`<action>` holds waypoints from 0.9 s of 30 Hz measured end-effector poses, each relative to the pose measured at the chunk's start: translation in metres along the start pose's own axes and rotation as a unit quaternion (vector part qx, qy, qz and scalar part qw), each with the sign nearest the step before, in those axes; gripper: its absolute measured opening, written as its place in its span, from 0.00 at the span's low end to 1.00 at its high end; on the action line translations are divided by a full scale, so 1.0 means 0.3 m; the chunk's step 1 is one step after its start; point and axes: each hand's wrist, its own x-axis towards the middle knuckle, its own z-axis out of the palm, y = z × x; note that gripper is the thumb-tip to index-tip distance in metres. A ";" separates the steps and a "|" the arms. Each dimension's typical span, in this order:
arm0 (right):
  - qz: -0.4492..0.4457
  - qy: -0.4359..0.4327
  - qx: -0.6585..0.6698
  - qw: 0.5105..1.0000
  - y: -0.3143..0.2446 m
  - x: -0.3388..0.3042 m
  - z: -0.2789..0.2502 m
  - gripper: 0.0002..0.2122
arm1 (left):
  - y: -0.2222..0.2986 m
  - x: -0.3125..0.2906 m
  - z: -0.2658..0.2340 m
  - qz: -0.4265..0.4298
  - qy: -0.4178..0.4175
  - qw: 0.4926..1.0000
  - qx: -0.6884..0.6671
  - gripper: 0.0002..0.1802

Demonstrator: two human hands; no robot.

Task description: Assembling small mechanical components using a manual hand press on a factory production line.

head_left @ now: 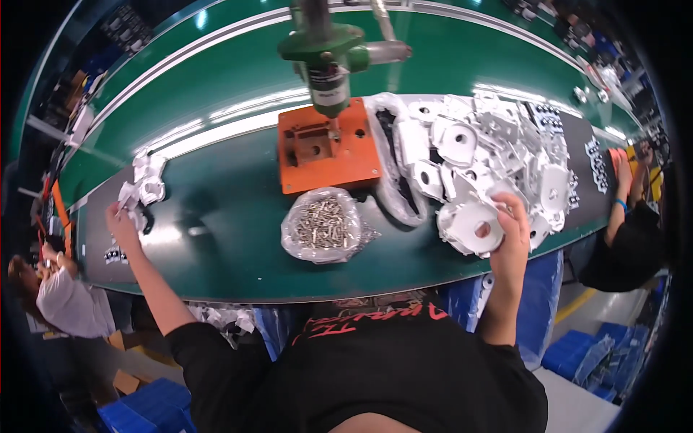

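Observation:
My right hand [512, 234] is closed on the rim of a round white plastic housing [462, 225] with a hole in its face, at the near edge of a heap of similar white parts [498, 141]. Out at the far left, my left hand [123, 226] has its fingers on a white plastic part [130, 196], beside a few more white pieces [150, 177]; its fingertips are small and partly hidden. Between the hands, a clear plastic bag [287, 232] lies open, full of small metal screws or pins [326, 224].
Behind the bag sits an orange fixture block [328, 173] under a green press head [328, 76]. A crumpled clear bag [401, 206] lies right of it. Small black-and-silver parts line both ends of the green bench [216, 267]. Other people work at far left and right.

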 end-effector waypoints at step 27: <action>0.127 -0.292 0.154 0.935 0.004 0.030 0.375 0.26 | 1.365 -0.769 0.127 0.262 -0.246 0.826 -0.434 0.13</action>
